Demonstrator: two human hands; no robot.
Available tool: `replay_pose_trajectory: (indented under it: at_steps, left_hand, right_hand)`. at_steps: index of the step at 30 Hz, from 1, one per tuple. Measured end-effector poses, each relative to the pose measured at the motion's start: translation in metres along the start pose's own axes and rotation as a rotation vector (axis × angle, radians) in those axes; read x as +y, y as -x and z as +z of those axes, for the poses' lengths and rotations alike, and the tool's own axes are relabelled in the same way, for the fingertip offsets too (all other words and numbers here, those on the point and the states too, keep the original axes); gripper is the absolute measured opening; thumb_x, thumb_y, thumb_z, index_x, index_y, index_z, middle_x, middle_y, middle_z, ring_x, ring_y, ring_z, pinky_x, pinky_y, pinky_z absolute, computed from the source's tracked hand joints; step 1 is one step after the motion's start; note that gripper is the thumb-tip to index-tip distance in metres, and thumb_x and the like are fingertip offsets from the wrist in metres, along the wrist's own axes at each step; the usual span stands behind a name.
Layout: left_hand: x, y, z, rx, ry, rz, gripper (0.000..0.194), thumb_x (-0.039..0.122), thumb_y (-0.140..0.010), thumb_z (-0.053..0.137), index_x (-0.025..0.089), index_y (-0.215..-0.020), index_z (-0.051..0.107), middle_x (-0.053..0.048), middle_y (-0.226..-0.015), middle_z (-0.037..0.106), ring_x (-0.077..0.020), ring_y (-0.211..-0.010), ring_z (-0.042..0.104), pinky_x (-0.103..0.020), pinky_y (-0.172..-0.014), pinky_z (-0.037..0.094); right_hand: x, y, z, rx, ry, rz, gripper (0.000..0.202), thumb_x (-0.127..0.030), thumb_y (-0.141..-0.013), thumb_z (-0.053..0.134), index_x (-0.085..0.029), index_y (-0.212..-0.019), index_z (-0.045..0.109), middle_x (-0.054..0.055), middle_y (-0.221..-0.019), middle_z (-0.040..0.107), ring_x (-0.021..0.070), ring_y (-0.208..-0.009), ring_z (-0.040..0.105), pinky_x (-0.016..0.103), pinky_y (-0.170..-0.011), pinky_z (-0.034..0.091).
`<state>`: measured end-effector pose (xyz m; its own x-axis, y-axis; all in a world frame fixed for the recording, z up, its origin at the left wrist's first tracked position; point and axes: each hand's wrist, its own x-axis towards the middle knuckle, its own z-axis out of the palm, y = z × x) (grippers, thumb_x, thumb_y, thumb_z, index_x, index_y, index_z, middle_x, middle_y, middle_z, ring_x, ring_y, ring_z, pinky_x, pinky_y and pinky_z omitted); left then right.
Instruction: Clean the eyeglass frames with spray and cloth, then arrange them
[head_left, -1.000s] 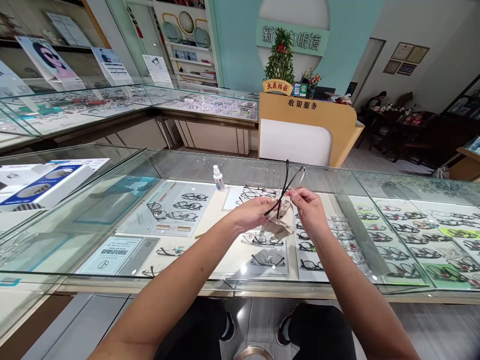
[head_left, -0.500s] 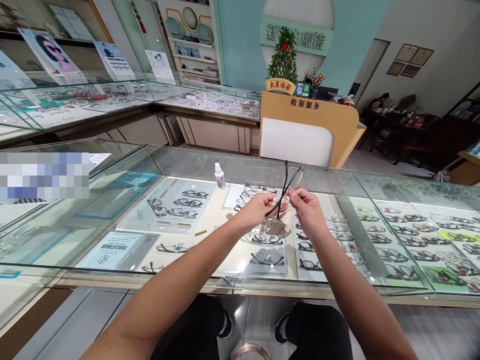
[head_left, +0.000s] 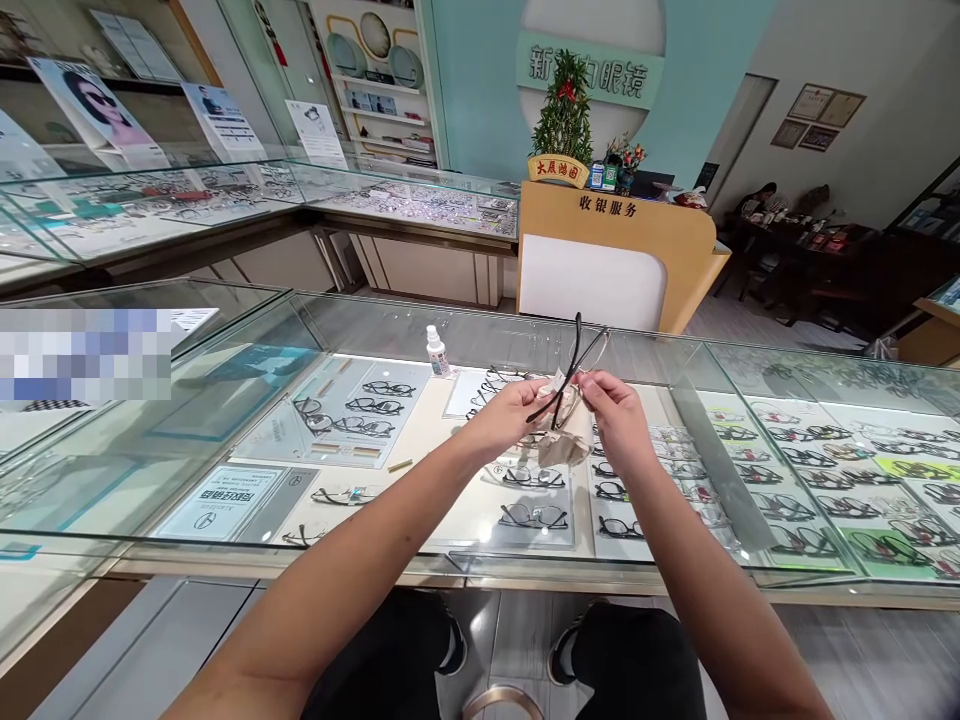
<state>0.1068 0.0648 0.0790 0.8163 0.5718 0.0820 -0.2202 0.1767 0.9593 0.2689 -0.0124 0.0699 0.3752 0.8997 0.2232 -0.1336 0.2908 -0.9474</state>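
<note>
A pair of eyeglasses (head_left: 577, 348) with dark temple arms is held up over the glass counter, the arms crossing and pointing upward. A crumpled beige cloth (head_left: 568, 446) wraps its lower part and hangs below my fingers. My left hand (head_left: 516, 408) is closed, pinching the cloth and the frame from the left. On the other side my right hand (head_left: 619, 408) pinches the frame at its right edge, thumb and index finger together. The lenses are mostly hidden by cloth and fingers. A small white spray bottle (head_left: 436, 354) stands upright on the counter, to the left beyond my hands.
Beneath my hands runs the glass display counter (head_left: 442, 556), with several eyeglasses (head_left: 534, 515) laid out in it. A printed card (head_left: 217, 502) lies at the left. Further off are a cashier desk (head_left: 694, 250) and a second display case (head_left: 420, 208).
The eyeglasses have turned slightly in my hands, and the cloth has shifted and hangs a little differently. My right hand has moved slightly. The bottle stays in place.
</note>
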Motion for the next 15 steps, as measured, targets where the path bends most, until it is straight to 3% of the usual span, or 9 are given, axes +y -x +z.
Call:
replay_pose_trajectory:
  at_steps: [5,11,15]
  left_hand:
    - [-0.0063,-0.002,-0.0018,0.046,-0.079,-0.005,0.047,0.044,-0.066,0.099,0.014,-0.086,0.07,0.001,-0.078,0.058,-0.0098,-0.068,0.046,-0.022,-0.064,0.034]
    - [-0.0049,0.0002,0.0046,0.108,-0.114,0.052,0.053,0.056,-0.072,0.093,0.015,-0.072,0.059,0.004,-0.068,0.047,-0.0083,-0.064,0.037,-0.023,-0.059,0.026]
    - [-0.0015,-0.0001,-0.0032,0.043,-0.061,-0.093,0.055,0.06,-0.071,0.092,0.015,-0.073,0.061,0.003,-0.068,0.052,-0.0085,-0.063,0.042,-0.023,-0.06,0.033]
  right_hand:
    - [-0.0015,-0.0005,0.0008,0.011,0.018,0.003,0.034,-0.054,-0.077,0.089,-0.024,-0.08,0.073,-0.001,-0.083,0.069,0.0155,-0.076,0.054,0.03,-0.076,0.046]
    - [-0.0014,-0.0003,0.0003,-0.051,0.024,0.02,0.036,-0.056,-0.078,0.088,-0.024,-0.079,0.072,-0.001,-0.081,0.065,0.0143,-0.073,0.047,0.03,-0.073,0.041]
    - [-0.0004,-0.0034,-0.0049,-0.006,0.024,0.001,0.039,-0.057,-0.078,0.09,-0.023,-0.074,0.07,-0.003,-0.073,0.056,0.0139,-0.07,0.04,0.031,-0.071,0.037]
